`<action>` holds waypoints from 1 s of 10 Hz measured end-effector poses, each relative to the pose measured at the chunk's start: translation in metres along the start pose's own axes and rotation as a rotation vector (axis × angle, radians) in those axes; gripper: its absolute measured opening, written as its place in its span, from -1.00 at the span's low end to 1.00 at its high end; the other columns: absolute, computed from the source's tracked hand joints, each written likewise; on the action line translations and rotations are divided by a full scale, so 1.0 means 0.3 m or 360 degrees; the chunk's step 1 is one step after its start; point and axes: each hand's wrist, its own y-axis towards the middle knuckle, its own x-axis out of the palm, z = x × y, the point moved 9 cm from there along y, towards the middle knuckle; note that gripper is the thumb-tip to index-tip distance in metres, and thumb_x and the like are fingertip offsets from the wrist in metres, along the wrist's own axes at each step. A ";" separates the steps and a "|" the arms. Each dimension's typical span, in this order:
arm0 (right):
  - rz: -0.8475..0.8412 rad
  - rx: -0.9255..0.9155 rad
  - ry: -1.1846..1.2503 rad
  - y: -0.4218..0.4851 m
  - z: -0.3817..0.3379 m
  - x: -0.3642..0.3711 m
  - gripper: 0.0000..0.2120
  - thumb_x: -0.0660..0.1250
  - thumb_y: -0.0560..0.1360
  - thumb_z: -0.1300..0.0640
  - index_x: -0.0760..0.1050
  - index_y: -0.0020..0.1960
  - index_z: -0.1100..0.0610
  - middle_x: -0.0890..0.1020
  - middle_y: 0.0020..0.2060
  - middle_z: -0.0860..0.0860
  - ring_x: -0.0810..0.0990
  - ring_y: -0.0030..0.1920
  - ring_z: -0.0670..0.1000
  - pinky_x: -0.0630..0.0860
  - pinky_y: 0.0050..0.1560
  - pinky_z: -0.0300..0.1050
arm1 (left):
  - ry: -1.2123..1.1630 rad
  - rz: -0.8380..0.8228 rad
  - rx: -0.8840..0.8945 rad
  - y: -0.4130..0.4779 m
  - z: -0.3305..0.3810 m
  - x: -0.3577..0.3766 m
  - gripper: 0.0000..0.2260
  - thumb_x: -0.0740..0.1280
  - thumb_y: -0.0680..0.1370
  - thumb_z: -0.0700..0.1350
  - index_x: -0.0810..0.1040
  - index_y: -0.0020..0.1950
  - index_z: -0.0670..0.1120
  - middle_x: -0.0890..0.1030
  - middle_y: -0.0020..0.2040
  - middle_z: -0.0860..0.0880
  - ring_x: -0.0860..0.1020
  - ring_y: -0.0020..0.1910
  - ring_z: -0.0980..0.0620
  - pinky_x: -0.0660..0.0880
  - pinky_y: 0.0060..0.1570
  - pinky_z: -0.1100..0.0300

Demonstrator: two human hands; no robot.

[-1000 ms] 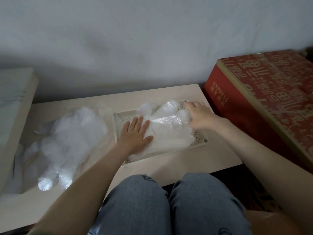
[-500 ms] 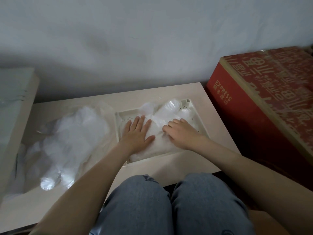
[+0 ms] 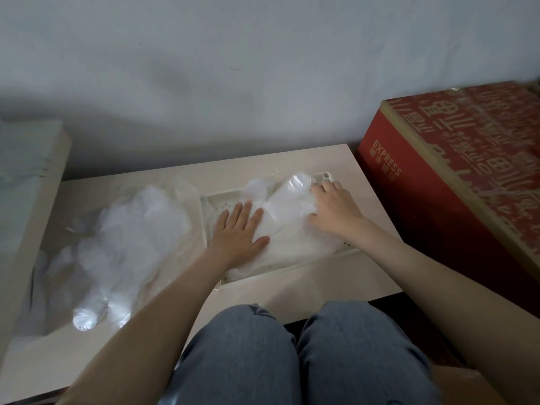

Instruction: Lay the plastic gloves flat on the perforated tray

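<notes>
On the pale wooden table (image 3: 321, 159), the white perforated plastic tray (image 3: 210, 200) holds crumpled clear plastic gloves (image 3: 292, 229). Left hand (image 3: 238, 232) and right hand (image 3: 336, 211) press them, fingers spread flat, gripping nothing. Once released, the springy film may puff up.
</notes>
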 end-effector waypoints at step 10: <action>-0.0193 0.0162 0.1089 0.049 0.082 0.024 -0.78 0.18 0.58 0.08 0.56 -0.14 0.06 0.53 -0.25 -0.01 0.51 -0.20 0.01 0.38 -0.24 -0.21 | 0.0053 0.0043 -0.0015 -0.009 0.005 -0.008 -0.38 -0.14 0.61 0.26 -0.29 0.56 0.04 -0.30 0.56 -0.08 -0.28 0.54 -0.08 -0.27 0.48 -0.05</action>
